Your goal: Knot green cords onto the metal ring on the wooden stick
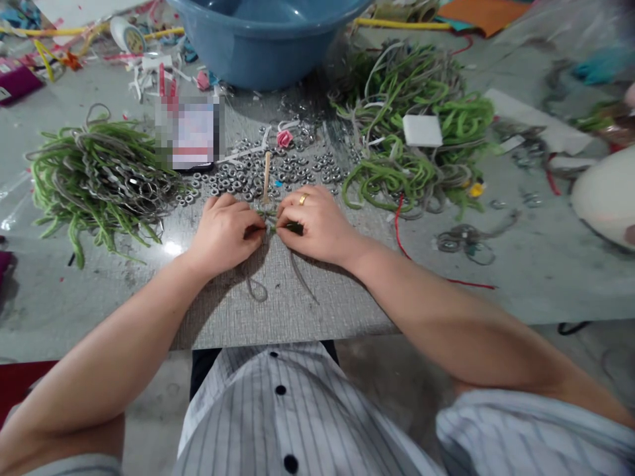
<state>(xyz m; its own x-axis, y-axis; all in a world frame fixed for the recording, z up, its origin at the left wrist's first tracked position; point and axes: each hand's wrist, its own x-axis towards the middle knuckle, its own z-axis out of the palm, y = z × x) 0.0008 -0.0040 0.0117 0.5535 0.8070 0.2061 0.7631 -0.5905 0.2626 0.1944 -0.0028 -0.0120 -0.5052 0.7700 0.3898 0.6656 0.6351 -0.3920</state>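
My left hand [229,233] and my right hand [317,223] meet near the table's front edge, thumbs and fingertips pinched. Between them runs a short piece of green and grey cord [270,223], with both hands closed on it; its middle is partly hidden by the fingers. Below the left hand a loop of grey cord [256,292] lies on the table. A loose grey cord end [302,277] trails under the right hand. Just beyond the fingertips are a thin wooden stick [266,177] and many small metal rings, like nuts [228,180].
A blue basin [268,56] stands at the back. A heap of green and grey cords [74,178] with metal pieces lies left, another cord pile [426,119] right, topped by a white block [422,130]. A phone-like object [193,135] is blurred. A red string [401,231] lies right.
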